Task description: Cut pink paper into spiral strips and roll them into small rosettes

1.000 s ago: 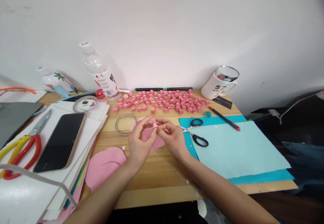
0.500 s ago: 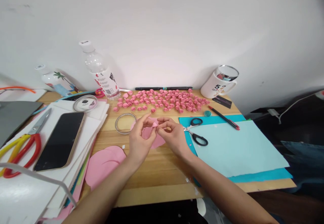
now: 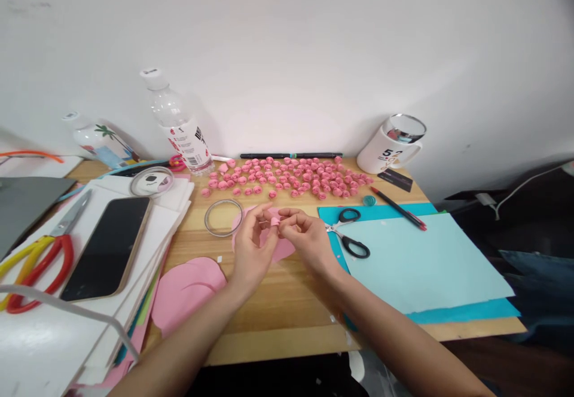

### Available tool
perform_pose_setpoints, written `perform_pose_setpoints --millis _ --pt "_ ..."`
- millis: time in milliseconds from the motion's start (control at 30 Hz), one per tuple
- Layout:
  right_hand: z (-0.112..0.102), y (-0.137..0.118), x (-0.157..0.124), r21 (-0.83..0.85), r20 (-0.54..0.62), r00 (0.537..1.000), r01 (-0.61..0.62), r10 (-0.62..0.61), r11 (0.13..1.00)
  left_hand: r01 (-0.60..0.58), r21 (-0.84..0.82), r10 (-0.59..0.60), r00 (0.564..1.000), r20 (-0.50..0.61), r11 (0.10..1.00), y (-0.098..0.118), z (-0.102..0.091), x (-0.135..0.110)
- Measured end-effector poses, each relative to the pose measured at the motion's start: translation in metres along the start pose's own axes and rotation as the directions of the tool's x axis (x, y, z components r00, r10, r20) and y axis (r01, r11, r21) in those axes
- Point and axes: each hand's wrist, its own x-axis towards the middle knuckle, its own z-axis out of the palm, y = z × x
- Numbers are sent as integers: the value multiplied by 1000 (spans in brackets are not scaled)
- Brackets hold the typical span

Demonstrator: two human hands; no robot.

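Observation:
Between my fingertips is a small curled piece of pink paper [image 3: 275, 221]. My left hand [image 3: 255, 243] pinches it from the left, thumb below and fingers above. My right hand [image 3: 309, 238] meets it from the right with thumb and forefinger closed on its edge. Beneath both hands lies a flat piece of pink paper [image 3: 283, 251], partly covered by them. Behind them, many small rolled pink paper roses [image 3: 293, 179] are spread over the wooden table. A pile of pink paper cutouts [image 3: 186, 292] rests beside my left forearm.
Black-handled scissors [image 3: 355, 247] lie on light blue paper [image 3: 426, 265] at right, near a pen [image 3: 399, 208]. A tape roll [image 3: 223, 217] is left of my hands. Further left are a phone [image 3: 110, 247], red-and-yellow scissors [image 3: 49, 259] and a bottle [image 3: 179, 125]. A mug [image 3: 388, 146] stands back right.
Both hands stay almost in place, with small finger movements. The pink paper piece has turned slightly between the fingertips, and the right fingers have curled in a little more.

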Motion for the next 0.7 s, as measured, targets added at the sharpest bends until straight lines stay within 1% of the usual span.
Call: perform_pose_setpoints --millis 133,233,333,400,467,500,567,633,700 --pt "-1 -1 0 22 19 1000 -20 20 1000 2 -47 -1 1000 18 999 -2 -2 1" --pt "-1 -3 -1 -2 17 999 -31 31 1000 -28 -25 29 999 22 999 -3 -3 1" --pt "1 -4 -4 -45 22 1000 -8 9 999 -33 -8 33 999 -2 999 -3 -3 1" --pt "3 -4 -5 -75 17 999 41 -40 996 6 -22 -6 1000 -20 1000 -2 -2 1" --pt "4 -3 -6 -102 8 995 97 -96 990 84 -53 -85 996 -29 995 -2 -2 1" --pt "4 -3 -6 -113 3 994 112 -112 987 124 -72 -127 992 -28 990 -1 -2 1" --pt "2 -1 -4 -122 0 994 105 -106 987 177 -101 -178 984 -8 979 -1 -3 2" --pt "0 0 -2 -127 -5 997 70 -71 989 176 -92 -174 984 25 980 -1 -4 4" --pt "-2 0 1 -137 -6 999 44 -45 990 139 -26 -137 989 63 990 1 -7 6"
